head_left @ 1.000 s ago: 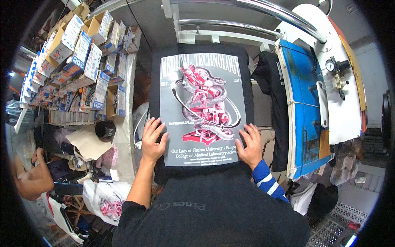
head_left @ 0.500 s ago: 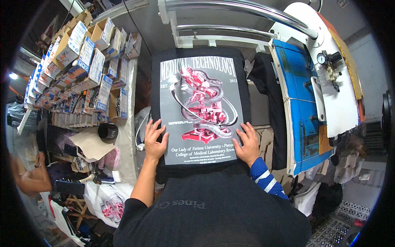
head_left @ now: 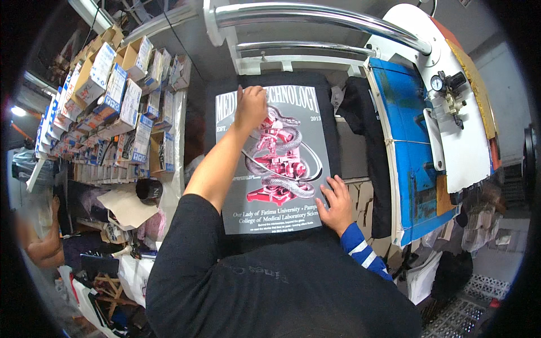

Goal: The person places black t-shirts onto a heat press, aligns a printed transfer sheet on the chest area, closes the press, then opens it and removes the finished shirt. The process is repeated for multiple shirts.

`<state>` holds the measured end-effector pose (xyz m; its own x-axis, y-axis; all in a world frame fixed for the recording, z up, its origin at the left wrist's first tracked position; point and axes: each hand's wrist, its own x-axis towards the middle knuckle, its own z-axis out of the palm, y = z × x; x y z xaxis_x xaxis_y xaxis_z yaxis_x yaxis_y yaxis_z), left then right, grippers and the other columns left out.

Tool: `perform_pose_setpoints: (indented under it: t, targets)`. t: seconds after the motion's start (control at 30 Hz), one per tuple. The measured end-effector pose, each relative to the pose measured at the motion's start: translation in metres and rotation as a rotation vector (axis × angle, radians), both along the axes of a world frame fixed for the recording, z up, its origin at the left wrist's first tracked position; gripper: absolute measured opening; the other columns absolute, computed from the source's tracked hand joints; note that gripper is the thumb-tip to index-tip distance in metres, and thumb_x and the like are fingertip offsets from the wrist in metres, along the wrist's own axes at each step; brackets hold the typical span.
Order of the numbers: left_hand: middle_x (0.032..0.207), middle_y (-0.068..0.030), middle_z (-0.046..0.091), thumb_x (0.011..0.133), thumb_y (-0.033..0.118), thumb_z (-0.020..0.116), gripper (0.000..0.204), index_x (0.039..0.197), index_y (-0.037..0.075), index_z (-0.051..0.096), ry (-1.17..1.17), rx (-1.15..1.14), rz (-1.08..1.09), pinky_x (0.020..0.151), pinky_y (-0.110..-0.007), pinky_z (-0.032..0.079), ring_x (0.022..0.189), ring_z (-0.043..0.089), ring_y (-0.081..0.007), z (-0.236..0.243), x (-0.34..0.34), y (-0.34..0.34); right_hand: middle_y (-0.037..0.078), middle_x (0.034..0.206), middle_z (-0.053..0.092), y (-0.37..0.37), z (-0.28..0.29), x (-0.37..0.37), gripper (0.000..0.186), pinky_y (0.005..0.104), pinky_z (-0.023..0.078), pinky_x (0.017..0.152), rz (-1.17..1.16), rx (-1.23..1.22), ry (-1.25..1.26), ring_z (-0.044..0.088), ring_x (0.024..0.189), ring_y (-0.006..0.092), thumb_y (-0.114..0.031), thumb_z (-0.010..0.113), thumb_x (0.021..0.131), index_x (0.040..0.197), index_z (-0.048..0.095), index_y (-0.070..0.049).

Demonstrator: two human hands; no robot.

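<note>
A grey print sheet with white lettering and a red and silver picture lies flat on a black shirt. My left hand reaches across it to the upper edge, over the heading. Its fingers are bent and drawn together, and whatever may be between them is hidden. At the sheet's lower right edge rests my right hand, fingers spread, with nothing held. A blue sleeve with pale stripes covers that forearm.
On the right stands a press with a blue panel and a pressure gauge. Chrome bars cross the far side. Stacked cardboard boxes fill the left, near a dark cup. Another person's arm shows at far left.
My left hand has left the sheet's lower left edge and moved up to its top, its fingers drawing in. My right hand stays near the lower right edge.
</note>
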<state>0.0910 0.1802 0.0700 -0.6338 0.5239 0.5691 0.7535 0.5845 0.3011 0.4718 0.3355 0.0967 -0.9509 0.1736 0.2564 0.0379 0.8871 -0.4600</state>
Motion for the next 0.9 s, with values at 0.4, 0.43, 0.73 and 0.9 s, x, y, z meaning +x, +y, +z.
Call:
perform_pose_setpoints:
  t: [0.4, 0.43, 0.73, 0.9]
  targets:
    - [0.114, -0.0084, 0.069, 0.08, -0.003, 0.061, 0.037, 0.111, 0.011, 0.076, -0.171, -0.164, 0.122, 0.116, -0.072, 0.021, 0.117, 0.06, -0.0321, 0.003, -0.042, -0.003, 0.018, 0.138, 0.055, -0.005, 0.007, -0.001, 0.035, 0.0529, 0.036, 0.113, -0.027, -0.033, -0.06, 0.044, 0.137, 0.0417, -0.022, 0.076, 0.082, 0.113, 0.069, -0.005]
    - [0.116, -0.0087, 0.069, 0.08, -0.002, 0.061, 0.038, 0.113, 0.011, 0.075, -0.163, -0.085, 0.14, 0.115, -0.073, 0.02, 0.118, 0.06, -0.0326, 0.002, -0.043, -0.004, 0.018, 0.138, 0.055, -0.006, 0.013, -0.003, 0.034, 0.0525, 0.036, 0.113, -0.026, -0.027, -0.095, 0.044, 0.137, 0.0415, -0.022, 0.076, 0.082, 0.111, 0.069, -0.005]
    - [0.121, -0.019, 0.065, 0.079, -0.003, 0.066, 0.026, 0.104, 0.002, 0.07, 0.042, 0.108, -0.09, 0.108, -0.053, 0.043, 0.121, 0.059, -0.0414, 0.029, 0.152, -0.161, 0.019, 0.132, 0.06, 0.099, 0.128, 0.052, 0.026, 0.0512, 0.039, 0.111, -0.5, 0.39, 0.441, 0.053, 0.127, 0.0388, -0.015, 0.071, 0.089, 0.112, 0.069, -0.005]
    - [0.118, -0.0143, 0.066, 0.075, -0.001, 0.074, 0.03, 0.104, 0.005, 0.073, -0.227, 0.07, -0.101, 0.111, -0.054, 0.043, 0.12, 0.06, -0.0366, 0.025, 0.309, -0.229, 0.025, 0.124, 0.065, 0.275, 0.157, 0.161, 0.043, 0.0531, 0.042, 0.103, -0.818, 0.669, 0.14, 0.056, 0.121, 0.044, -0.038, 0.057, 0.103, 0.114, 0.069, 0.002]
